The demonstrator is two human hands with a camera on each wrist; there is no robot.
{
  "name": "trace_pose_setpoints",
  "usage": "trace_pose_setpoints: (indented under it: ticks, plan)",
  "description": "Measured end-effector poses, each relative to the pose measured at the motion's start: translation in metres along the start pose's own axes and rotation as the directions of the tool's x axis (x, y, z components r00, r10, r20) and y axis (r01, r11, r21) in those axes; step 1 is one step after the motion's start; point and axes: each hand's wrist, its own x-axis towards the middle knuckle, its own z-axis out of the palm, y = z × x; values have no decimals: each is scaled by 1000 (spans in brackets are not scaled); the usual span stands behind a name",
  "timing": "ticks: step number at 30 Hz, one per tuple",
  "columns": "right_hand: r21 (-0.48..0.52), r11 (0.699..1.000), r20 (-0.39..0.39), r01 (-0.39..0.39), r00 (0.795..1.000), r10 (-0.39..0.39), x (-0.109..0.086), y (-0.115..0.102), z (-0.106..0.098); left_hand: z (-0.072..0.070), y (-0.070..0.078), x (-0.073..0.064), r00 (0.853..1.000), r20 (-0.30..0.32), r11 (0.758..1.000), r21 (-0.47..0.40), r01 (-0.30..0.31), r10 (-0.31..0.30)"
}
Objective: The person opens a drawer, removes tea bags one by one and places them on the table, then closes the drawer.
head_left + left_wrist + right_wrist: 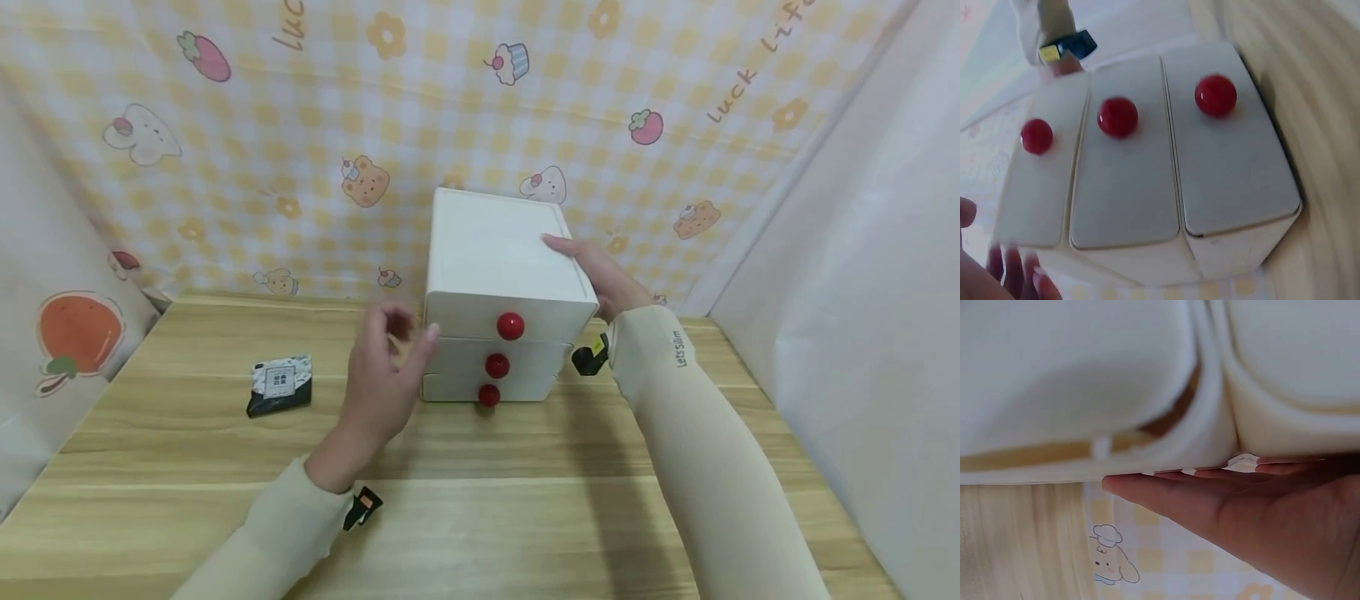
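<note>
A small white three-drawer cabinet (498, 250) stands on the wooden table against the cloth backdrop. Each drawer front bears one round red knob (511, 326); all three fronts also show in the left wrist view. My right hand (611, 279) rests on the cabinet's upper right edge, one digit lying over the top. In the right wrist view, straight fingers (1172, 497) lie along the cabinet's side. My left hand (382, 375) is raised by the cabinet's left front corner, fingers loosely bent and holding nothing. Its blurred fingertips (1013, 269) appear beside the top drawer in the left wrist view.
A small black-and-white packet (280, 385) lies on the table (480, 533) left of the cabinet. Behind is a yellow checked cloth (300, 125) with cartoon prints, and a white curtain (847, 250) hangs on the right. Both sleeves have a black strap piece at the wrist.
</note>
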Motion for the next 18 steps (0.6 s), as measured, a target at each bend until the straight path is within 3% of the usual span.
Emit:
trace_pose_setpoints:
  ticks: [2, 3, 4, 5, 7, 10, 12, 15, 18]
  plan:
    - [-7, 1000, 3, -1, 1000, 1, -1, 0, -1, 1, 2, -7, 997, 70, 999, 12, 35, -35]
    - [-12, 1000, 7, -2, 1000, 2, -1, -1, -1, 2, 3, -10, 989, 133, 997, 24, 69, -72]
    - [-12, 1000, 7, -1, 1000, 2, -1, -1, -2, 4, 3, -12, 971, 208, 993, 31, 117, -121]
    - [-13, 1000, 8, -4, 1000, 4, -1, -1, -2, 6, 3, -14, 941, 288, 984, 32, 173, -175]
    - [-14, 1000, 8, -6, 1000, 6, -1, -1, -2, 12, 2, -16, 859, 434, 958, 37, 284, -271]
    - [-11, 1000, 7, -7, 1000, 7, -2, -1, -3, 22, -3, -16, 741, 578, 912, 15, 409, -342]
    - [-8, 1000, 9, -4, 1000, 4, -2, -1, -2, 28, -7, -14, 693, 623, 884, -6, 468, -362]
    - [-2, 1000, 25, -1, 1000, 1, -2, -1, -1, 38, -10, -12, 654, 648, 847, -26, 531, -390]
    - [-4, 1000, 28, -6, 1000, 6, -3, -1, 0, 48, -12, -12, 627, 667, 813, -53, 580, -404]
